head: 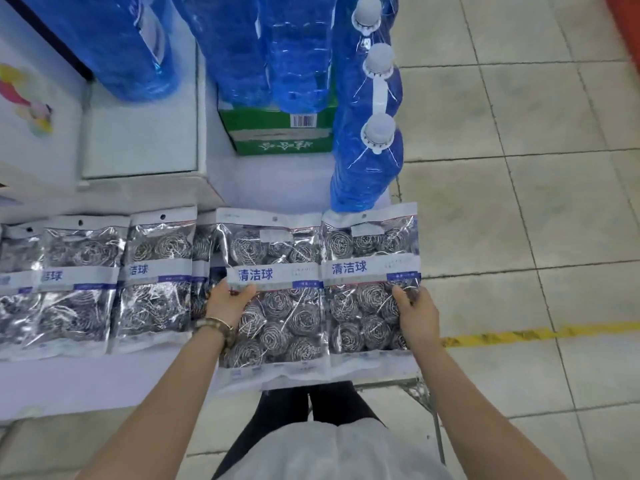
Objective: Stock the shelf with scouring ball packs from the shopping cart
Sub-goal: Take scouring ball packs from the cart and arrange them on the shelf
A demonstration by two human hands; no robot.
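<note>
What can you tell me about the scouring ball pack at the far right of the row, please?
The far-right pack is a clear plastic bag with a white header and hang hole. A white band with blue characters crosses its middle; coiled steel-wire balls fill it above and below. It lies flat at the right end of the white shelf, beside the neighbouring pack, its top by a blue bottle. The right hand grips its right edge, thumb on top.

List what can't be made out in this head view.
All head view.
Shopping cart: only a metal frame shows, below the held packs.
Leftmost pack: cut off by the left edge.
Small print on the packs: blurred.
Left hand, right hand: fingers partly hidden behind the packs they grip.
</note>
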